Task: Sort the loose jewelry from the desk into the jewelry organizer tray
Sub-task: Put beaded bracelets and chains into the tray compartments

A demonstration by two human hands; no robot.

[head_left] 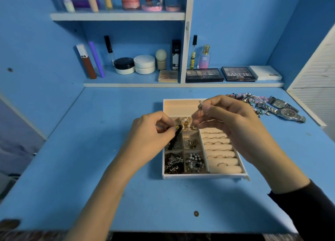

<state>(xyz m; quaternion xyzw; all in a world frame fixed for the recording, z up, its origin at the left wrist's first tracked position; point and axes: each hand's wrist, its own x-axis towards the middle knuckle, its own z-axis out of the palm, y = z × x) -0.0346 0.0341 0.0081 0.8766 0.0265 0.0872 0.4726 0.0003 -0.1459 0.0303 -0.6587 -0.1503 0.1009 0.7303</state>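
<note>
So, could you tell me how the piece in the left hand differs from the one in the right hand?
The left hand pinches a black strand dangling into the tray. The right hand pinches a thin silvery piece, held higher. Both are over the tray.

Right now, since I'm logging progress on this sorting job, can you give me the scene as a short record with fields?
left hand: fingers pinch the black beaded strand at its gold end; strand hangs into a left compartment
right hand: fingers pinch a small silver piece above the tray
tray: small compartments hold jewelry; ring rolls hold rings
loose on desk: bead bracelets and watches, right of the tray
</note>
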